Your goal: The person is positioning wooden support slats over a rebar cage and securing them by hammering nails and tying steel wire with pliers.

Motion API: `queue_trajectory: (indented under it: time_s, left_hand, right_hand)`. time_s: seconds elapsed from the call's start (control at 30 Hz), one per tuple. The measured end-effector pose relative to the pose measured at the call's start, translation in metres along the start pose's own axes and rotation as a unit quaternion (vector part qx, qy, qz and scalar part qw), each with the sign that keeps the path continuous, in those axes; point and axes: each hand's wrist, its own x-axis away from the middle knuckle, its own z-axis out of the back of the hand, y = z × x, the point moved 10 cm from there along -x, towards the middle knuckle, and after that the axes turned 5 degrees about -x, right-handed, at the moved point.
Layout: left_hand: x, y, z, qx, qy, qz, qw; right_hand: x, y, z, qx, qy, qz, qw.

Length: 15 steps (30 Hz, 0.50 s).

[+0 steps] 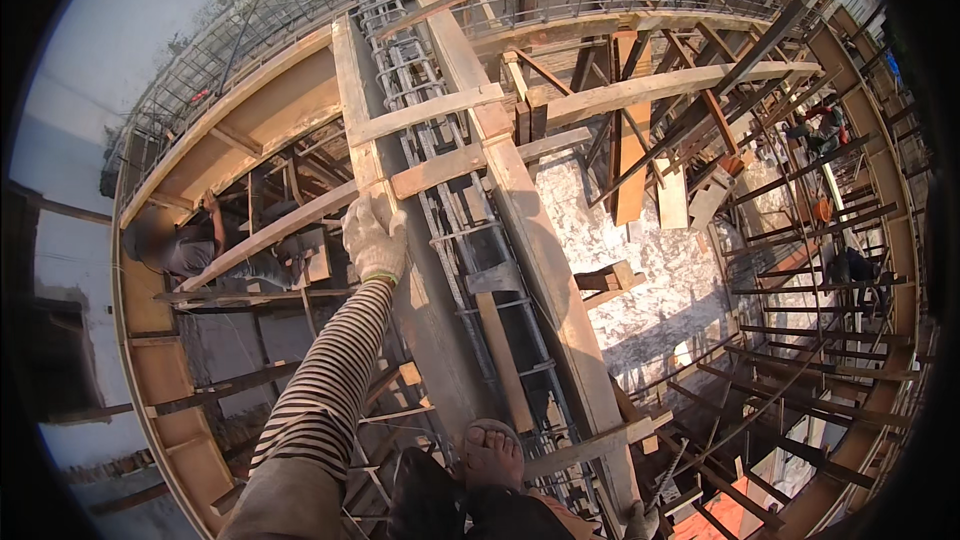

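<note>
A pale work glove covers my left hand [375, 240], at the end of a striped sleeve. Its fingers close over the top edge of the left formwork board [425, 330], beside the spot where a slanted timber brace [275, 238] meets it. At the bottom edge, part of my right hand [641, 520] shows by the lower end of the right formwork board [560, 300]; its fingers are too cut off to read. Between the boards runs a steel rebar cage [450, 205]. Short wooden crosspieces [430, 115] span the boards. My bare foot [492, 455] stands over the cage.
To the left, a co-worker [200, 245] sits or crouches among timbers below a curved formwork panel [290, 90]. Deep openings with props and joists [800, 370] lie on both sides. Other people [825, 125] are far right. Loose planks [630, 180] lean beyond the right board.
</note>
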Motion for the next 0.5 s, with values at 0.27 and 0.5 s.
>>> queue_trajectory:
  time_s: [0.27, 0.5]
  left_hand:
    - [-0.163, 0.086, -0.085, -0.131, -0.095, -0.148, 0.976]
    - [-0.194, 0.098, -0.115, -0.250, -0.200, -0.146, 0.936]
  right_hand:
    - [-0.021, 0.030, 0.027, 0.079, 0.049, -0.070, 0.993]
    - [-0.062, 0.087, 0.033, 0.084, 0.029, -0.043, 0.995]
